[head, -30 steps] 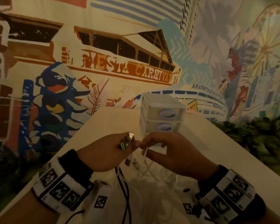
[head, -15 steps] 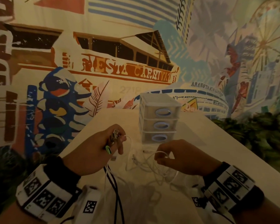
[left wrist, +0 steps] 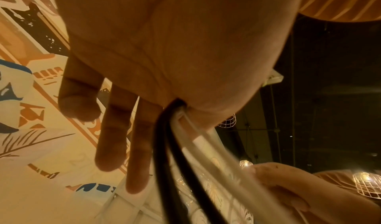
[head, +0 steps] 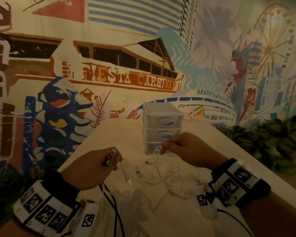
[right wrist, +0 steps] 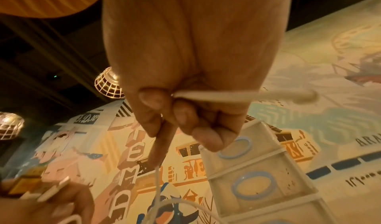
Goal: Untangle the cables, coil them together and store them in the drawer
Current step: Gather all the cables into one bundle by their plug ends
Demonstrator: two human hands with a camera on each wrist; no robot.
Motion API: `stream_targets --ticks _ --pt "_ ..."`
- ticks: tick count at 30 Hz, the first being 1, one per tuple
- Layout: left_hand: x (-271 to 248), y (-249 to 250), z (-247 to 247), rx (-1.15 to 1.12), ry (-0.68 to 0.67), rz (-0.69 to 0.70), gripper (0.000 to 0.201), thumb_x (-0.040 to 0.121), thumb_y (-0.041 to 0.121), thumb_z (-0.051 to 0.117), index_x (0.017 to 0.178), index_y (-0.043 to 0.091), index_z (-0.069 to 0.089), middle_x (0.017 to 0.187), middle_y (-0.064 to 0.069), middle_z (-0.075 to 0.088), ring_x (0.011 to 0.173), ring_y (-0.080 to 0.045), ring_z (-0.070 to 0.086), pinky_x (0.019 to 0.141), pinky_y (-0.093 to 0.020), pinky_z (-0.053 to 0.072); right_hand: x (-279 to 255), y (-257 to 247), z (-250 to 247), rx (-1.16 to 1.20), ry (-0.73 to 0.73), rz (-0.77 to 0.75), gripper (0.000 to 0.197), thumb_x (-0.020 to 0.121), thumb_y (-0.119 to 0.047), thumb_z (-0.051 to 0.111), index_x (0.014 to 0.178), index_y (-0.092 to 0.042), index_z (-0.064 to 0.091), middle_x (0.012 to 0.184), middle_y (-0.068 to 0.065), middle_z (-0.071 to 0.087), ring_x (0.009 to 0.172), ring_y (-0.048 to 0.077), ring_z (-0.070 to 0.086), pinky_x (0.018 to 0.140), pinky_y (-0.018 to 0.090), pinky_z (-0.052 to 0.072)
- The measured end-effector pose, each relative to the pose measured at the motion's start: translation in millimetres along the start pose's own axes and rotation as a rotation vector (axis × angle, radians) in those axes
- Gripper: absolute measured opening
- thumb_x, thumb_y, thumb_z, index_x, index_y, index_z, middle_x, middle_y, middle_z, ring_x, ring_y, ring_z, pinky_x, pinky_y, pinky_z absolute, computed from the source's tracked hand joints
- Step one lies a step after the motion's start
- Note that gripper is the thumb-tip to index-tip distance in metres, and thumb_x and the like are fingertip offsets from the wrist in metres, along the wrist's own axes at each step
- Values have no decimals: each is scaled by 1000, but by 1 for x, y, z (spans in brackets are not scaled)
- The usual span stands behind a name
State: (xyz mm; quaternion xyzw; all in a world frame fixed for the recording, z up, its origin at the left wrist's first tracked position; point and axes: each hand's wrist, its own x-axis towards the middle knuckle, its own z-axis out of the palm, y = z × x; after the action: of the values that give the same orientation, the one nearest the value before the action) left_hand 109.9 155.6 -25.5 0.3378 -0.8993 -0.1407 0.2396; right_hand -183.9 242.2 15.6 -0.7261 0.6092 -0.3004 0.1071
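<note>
- Left hand (head: pixel 91 168) grips plugs (head: pixel 111 158); right hand (head: pixel 184 147) pinches a white cable (head: pixel 158 165).
- Hands, touching a second ago before the drawers (head: pixel 162 124), now stand apart: untangling proceeds.

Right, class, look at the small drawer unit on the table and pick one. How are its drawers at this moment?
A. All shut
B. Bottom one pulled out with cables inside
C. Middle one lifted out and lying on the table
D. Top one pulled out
A: in the head view all three fronts of the drawer unit sit flush, and the white cables lie loose on the table.
</note>
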Motion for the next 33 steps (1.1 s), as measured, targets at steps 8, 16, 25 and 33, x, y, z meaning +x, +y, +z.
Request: stream_targets --ticks 8,16,25,33 --pt "2 37 -5 -136 107 122 15 102 16 50 108 21 63 84 3 64 80 -1 61 71 -11 44 -2 -11 6 -180 242 -184 36 100 -26 58 74 -5 72 59 8 55 54 14 45 51 18 30" --pt "30 66 34 48 -142 66 38 103 43 38 133 21 48 94 3 67 88 -20 65 84 -36 52 -11 -38 -5 -276 373 -256 37 101 -38 54 80 -15 75 61 4 58 62 15 54 51 20 34" --pt "27 49 47 110 -311 27 20 104 41 35 90 30 45 87 0 59 83 -27 57 82 -45 48 -24 -15 -25 -242 420 -188 34 102 -36 54 84 -19 77 55 3 55 65 15 55 53 25 36" --pt "23 48 49 19 -221 121 32 100 31 39 70 43 36 70 -4 39 67 -28 43 79 -50 46 -10 16 -15 -360 449 -52 49 103 -33 53 58 -16 47 48 4 34 43 16 33 48 31 27"
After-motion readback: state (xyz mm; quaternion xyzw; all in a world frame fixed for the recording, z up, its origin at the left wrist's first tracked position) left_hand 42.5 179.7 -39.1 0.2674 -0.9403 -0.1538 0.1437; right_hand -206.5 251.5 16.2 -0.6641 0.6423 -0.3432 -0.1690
